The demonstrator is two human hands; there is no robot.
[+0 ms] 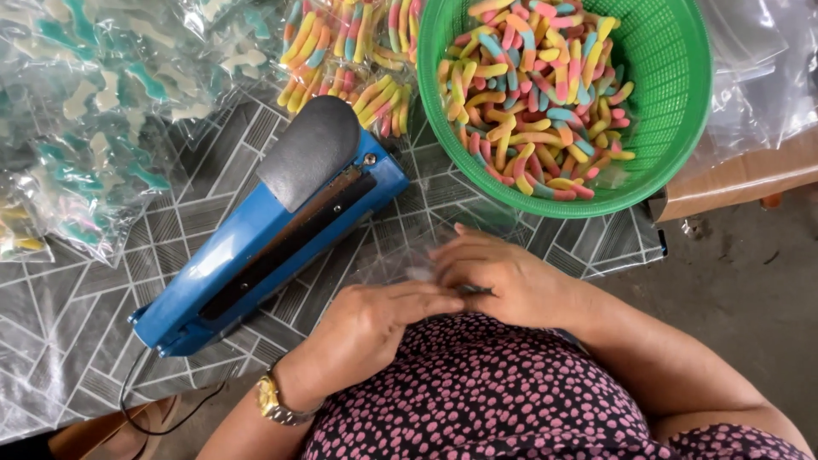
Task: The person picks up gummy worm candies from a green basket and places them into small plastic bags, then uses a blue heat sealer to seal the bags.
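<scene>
Both hands meet at the near edge of the desk (102,341): the left hand (366,328) and the right hand (503,277) each pinch, fingertips together, what seems to be a small clear plastic bag (417,264), so transparent that its outline is hard to make out against the patterned cover. Just left of the grip lies a blue heat sealer (273,234) with its arm down, its cord running off the near edge. Farther off, a green basket (673,85) of sugared gummy worms (537,94) is cut by the top edge, and filled candy bags (94,111) blur together at far left.
</scene>
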